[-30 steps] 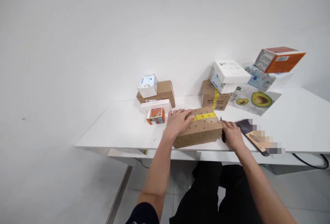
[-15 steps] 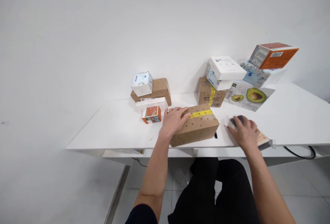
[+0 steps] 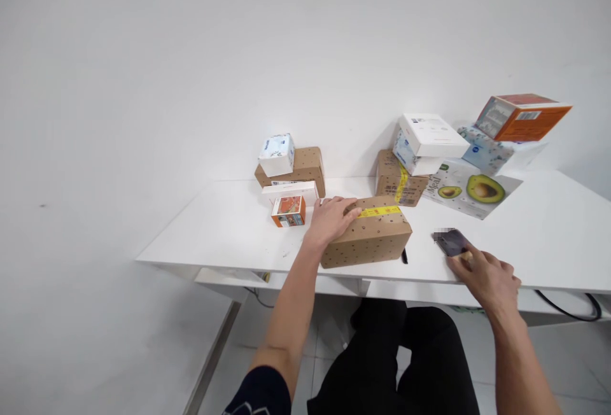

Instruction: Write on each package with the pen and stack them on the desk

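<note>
A brown dotted cardboard box [image 3: 370,246] with a strip of yellow tape sits at the table's front edge. Over its left end lies my left hand [image 3: 331,221], fingers bent along the top and thumb by the tape. My right hand [image 3: 491,278] is at the front edge farther right, its fingers closed round the near end of a dark flat phone [image 3: 451,242]. Something tan shows beside the thumb, mostly hidden by the hand. Between box and phone lies a thin black item [image 3: 404,256], partly covered by the box.
On the white table [image 3: 191,227], a small orange box [image 3: 289,211] and a flat white box [image 3: 291,192] stand left. Behind them a tissue pack [image 3: 277,155] tops a brown carton [image 3: 310,170]. Right are stacked cartons [image 3: 401,179], an avocado box [image 3: 472,189] and an orange-sided box [image 3: 529,122].
My right hand has slid right and toward me, uncovering the dark end of the phone. The left hand keeps its place on the box. The view has shifted slightly.
</note>
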{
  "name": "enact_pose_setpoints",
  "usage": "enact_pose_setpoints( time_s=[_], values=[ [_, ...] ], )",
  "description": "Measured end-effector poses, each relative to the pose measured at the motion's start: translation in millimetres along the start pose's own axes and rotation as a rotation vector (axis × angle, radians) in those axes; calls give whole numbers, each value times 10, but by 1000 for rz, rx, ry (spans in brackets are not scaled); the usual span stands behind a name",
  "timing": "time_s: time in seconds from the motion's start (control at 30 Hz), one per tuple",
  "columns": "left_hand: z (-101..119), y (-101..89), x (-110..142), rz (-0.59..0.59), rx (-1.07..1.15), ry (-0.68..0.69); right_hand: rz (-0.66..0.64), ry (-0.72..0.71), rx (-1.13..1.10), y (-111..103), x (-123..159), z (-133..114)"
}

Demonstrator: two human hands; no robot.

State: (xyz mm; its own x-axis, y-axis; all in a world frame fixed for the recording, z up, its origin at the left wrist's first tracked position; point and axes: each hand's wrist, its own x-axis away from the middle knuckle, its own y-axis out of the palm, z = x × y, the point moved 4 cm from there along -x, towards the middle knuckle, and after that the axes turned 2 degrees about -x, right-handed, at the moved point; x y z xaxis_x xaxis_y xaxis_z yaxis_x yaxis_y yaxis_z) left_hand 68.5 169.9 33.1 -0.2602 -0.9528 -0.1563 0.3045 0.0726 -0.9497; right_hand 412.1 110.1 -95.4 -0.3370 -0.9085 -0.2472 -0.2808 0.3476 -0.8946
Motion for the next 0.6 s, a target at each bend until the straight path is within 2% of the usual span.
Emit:
enact_pose_setpoints(
  time_s=[0.07, 0.13, 0.2, 0.3, 0.37, 0.43, 0.6],
  values=[
    [-5, -4, -12, 3, 4, 14, -23, 60, -77, -54, 77, 11],
    [-11, -3, -20, 6, 8, 16, -48, 191, -258, -110, 194, 34],
    [-15, 2, -22, 3, 8, 10, -51, 362, -575, -166, 352, 21],
    [-8, 2, -17, 4, 3, 6, -64, 554, -1237, -217, 628, -168],
    [0, -1, -9, 7, 2, 8, -216, 631, -1623, -215, 822, -415],
    [5, -1, -3, 3, 2, 6, -377, 692, -1870, -219, 1020, -677],
    [3, 9, -1, 3, -8, 5, -751, 747, -2123, -255, 1377, -1265]
  ],
)
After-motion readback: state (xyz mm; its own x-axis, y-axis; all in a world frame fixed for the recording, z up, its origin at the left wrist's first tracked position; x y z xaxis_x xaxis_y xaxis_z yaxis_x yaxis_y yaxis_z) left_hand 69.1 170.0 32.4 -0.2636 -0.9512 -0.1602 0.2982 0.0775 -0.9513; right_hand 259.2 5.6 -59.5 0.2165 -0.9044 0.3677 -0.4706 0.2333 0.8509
